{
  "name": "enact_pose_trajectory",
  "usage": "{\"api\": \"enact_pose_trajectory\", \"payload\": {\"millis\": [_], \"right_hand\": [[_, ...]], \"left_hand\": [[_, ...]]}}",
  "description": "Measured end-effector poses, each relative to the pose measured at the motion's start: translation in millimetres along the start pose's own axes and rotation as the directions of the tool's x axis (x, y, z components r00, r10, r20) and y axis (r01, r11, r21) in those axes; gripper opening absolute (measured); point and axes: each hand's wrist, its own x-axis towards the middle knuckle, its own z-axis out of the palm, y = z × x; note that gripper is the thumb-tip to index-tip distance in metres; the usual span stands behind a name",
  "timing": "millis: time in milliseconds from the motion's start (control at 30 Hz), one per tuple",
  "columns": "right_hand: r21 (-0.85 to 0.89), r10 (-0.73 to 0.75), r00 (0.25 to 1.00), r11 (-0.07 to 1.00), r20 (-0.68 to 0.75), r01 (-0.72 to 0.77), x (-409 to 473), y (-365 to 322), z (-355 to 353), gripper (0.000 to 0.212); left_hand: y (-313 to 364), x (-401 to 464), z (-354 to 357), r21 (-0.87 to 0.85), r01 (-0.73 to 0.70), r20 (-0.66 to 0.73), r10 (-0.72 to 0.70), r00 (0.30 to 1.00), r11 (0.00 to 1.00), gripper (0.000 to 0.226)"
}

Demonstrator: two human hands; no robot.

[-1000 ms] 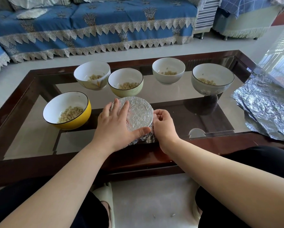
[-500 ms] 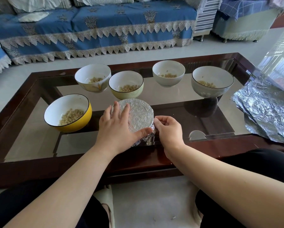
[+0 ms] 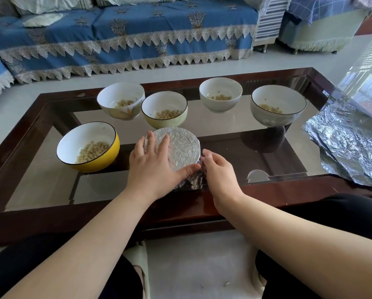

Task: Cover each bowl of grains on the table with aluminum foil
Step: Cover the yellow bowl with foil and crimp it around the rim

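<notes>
Head view: foil-covered bowl [image 3: 176,147] sits near the front edge of the glass table [image 3: 223,134], centre. Left hand [image 3: 152,167] lies flat on the foil top, fingers spread and straight, thumb stretched along the near rim, holding the bowl down. Right hand [image 3: 218,169] is at the bowl's right side, fingertips curled in and pinching the crimped foil skirt under the rim.

Key relation: the loose foil edge lies directly left of the right fingertips, touching them, so the right hand is the crimping hand and the left is the anchor. My read: this bowl is nearly sealed, with only tucking around the rim left.

Five bowls are uncovered, all with grain inside: yellow bowl [image 3: 88,147] toward the left edge, just beside the left hand; white floral bowl [image 3: 121,100], green bowl [image 3: 164,108], white bowl [image 3: 220,94] and grey bowl [image 3: 279,106] in a row along the back. Foil sheets [image 3: 351,143] are stacked at the right edge, nearer the right hand, so the next sheet is likely a right-hand reach.
</notes>
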Motion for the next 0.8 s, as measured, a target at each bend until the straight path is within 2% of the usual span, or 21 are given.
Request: {"api": "enact_pose_trajectory", "payload": {"millis": [67, 133, 267, 600, 733, 800], "right_hand": [[-0.109, -0.053, 0.998, 0.993, 0.024, 0.056, 0.7, -3.9, -4.0, 0.035], [-0.170, -0.029, 0.995, 0.984, 0.100, 0.046, 5.0, -11.1, -7.3, 0.047], [-0.156, 0.031, 0.970, 0.988, 0.243, 0.008, 11.7, -21.1, -8.6, 0.054], [-0.119, 0.104, 0.954, 0.990, 0.282, -0.073, 17.9, -26.2, -9.6, 0.042], [-0.090, 0.119, 0.945, 0.991, 0.304, -0.095, 19.5, -32.1, -14.2, 0.071], [-0.100, 0.110, 0.951, 0.991, 0.289, -0.085, 19.2, -35.4, -13.5, 0.067]], "left_hand": [[-0.4, 0.9, 0.1, -0.001, 0.002, -0.003, -0.002, 1.000, 1.000, 0.132], [-1.0, 1.0, 0.0, -0.002, -0.001, -0.002, 0.001, 1.000, 1.000, 0.131], [-1.3, 1.4, -0.2, -0.002, -0.006, 0.005, 0.006, 1.000, 1.000, 0.132], [-2.4, 1.7, -0.1, 0.003, -0.019, 0.008, 0.019, 1.000, 1.000, 0.128], [-3.1, 0.9, -0.9, 0.008, -0.017, 0.008, 0.017, 1.000, 1.000, 0.129], [-3.1, 0.4, -1.4, 0.009, -0.016, 0.015, 0.016, 1.000, 1.000, 0.130]]}}
